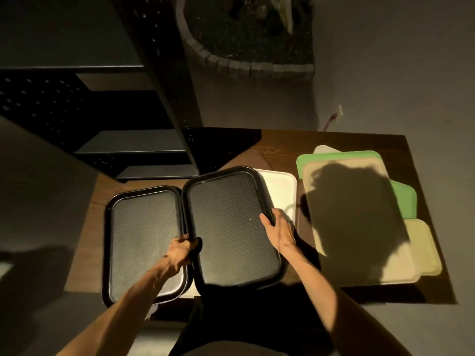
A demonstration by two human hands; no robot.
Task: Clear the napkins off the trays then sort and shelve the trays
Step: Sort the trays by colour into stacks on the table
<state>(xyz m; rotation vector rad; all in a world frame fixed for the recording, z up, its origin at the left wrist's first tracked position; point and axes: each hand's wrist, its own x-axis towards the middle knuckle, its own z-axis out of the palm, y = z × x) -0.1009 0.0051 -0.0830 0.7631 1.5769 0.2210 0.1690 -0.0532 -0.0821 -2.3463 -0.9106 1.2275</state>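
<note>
- The black tray [232, 227] in the middle of the desk [421, 253] is held by both hands, raised a little at its near end as I judge it. The fingers of the left hand [180, 249] are clenched around its left rim, and the fingers of the right hand [279, 231] grasp its right rim.
- A second black tray [144, 240] lies flat just beside it on the left, so the black ones seem to be gathered as one group.
- No napkin is visible on any tray (the light is dim, so a small one could escape me); that step looks done.
- To the right a white tray [282, 188] lies partly under the held one, then an unsorted pile: a beige tray [359, 214] on top, a green tray [334, 158] and a pale yellow tray [424, 247] below it.
- The dark shelf unit [138, 147] behind the desk shows no tray on the shelves I can see, so most of the sorting and all of the shelving remain.
</note>
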